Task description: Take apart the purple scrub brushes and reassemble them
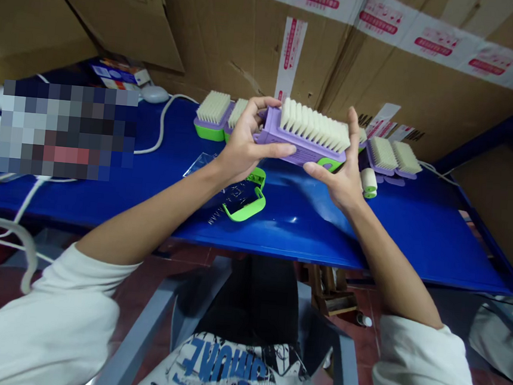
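A purple scrub brush [303, 140] with rows of cream bristles facing up is raised above the blue table. My left hand [243, 140] grips its left end, thumb along the near side. At the right end, my right hand [342, 167] holds it with the thumb near a green round part and a finger pointing up beside the bristles. On the table below lies a bright green handle-shaped frame [249, 201], with small springs [216, 214] and a clear plastic piece [197, 164] near it.
Several similar brushes stand along the back, including a green-based brush [212, 117] and purple-based brush heads [383, 154]. White-and-green rollers [368, 182] lie at right. Cardboard boxes [234, 41] wall the rear. A white cable [161, 127] and a pixelated patch are at left.
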Demonstrator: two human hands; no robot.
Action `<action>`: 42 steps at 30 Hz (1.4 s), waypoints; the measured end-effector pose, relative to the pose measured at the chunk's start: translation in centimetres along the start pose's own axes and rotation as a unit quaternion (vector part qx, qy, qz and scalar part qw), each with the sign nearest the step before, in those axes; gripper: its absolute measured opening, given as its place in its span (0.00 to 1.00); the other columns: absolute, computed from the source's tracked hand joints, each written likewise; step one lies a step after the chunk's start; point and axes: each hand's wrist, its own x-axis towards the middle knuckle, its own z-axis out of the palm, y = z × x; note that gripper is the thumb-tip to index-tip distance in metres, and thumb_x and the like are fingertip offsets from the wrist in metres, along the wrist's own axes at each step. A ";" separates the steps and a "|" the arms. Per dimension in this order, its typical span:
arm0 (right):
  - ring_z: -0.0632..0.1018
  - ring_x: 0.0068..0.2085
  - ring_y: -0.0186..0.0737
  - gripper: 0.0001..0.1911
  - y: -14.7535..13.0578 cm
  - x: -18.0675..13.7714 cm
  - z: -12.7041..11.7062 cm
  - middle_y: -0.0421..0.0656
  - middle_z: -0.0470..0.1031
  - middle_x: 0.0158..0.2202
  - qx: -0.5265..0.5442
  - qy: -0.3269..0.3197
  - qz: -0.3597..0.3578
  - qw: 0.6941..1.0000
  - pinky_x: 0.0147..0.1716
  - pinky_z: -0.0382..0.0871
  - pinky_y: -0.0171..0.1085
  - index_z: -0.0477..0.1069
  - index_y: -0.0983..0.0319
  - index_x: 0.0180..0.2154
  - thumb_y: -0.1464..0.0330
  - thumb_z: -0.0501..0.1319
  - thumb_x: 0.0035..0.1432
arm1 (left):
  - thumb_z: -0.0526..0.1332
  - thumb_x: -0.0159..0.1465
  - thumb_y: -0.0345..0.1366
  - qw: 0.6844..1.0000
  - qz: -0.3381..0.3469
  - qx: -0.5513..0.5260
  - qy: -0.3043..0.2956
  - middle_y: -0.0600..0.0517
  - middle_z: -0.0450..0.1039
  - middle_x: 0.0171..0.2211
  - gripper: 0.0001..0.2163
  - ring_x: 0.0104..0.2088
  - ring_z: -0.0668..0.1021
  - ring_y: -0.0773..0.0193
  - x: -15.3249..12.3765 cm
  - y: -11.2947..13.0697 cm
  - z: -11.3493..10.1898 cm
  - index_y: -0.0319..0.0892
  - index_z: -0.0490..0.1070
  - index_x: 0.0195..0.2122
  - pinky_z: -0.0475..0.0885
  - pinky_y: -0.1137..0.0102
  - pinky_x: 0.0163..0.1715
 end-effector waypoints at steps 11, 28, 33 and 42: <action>0.73 0.79 0.69 0.53 -0.7 0.6 -3.8 0.42 0.79 0.75 0.023 0.042 0.063 0.997 0.77 0.73 0.66 0.59 0.39 0.81 0.22 0.53 0.66 | 0.91 0.48 0.47 1.000 0.006 0.019 0.002 0.50 0.85 0.54 0.40 0.68 0.84 0.38 0.9 1.9 -1.3 0.56 0.77 0.60 0.88 0.54 0.59; 0.75 0.70 0.74 0.58 3.5 0.2 -13.8 0.53 0.87 0.61 -0.402 -0.236 0.126 0.876 0.71 0.74 0.65 0.69 0.54 0.81 0.49 0.81 0.54 | 0.93 0.44 0.58 0.925 0.151 0.226 -0.266 0.43 0.84 0.65 0.52 0.66 0.87 0.38 2.0 -0.6 -2.6 0.51 0.80 0.69 0.86 0.48 0.69; 0.75 0.72 0.78 0.51 4.1 0.3 -13.8 0.56 0.86 0.63 -0.423 -0.295 0.152 0.843 0.72 0.75 0.64 0.83 0.58 0.71 0.60 0.85 0.43 | 0.91 0.45 0.61 0.933 0.143 0.222 -0.244 0.42 0.86 0.60 0.52 0.61 0.90 0.41 1.3 -1.6 -2.4 0.50 0.77 0.68 0.88 0.53 0.63; 0.86 0.60 0.68 0.36 2.8 1.0 -12.0 0.55 0.88 0.59 -0.276 -0.150 0.036 0.949 0.67 0.82 0.66 0.87 0.58 0.58 0.47 0.82 0.54 | 0.89 0.53 0.61 0.923 0.177 0.234 -0.248 0.44 0.85 0.58 0.42 0.57 0.90 0.50 0.2 -1.4 -1.3 0.49 0.77 0.62 0.88 0.58 0.61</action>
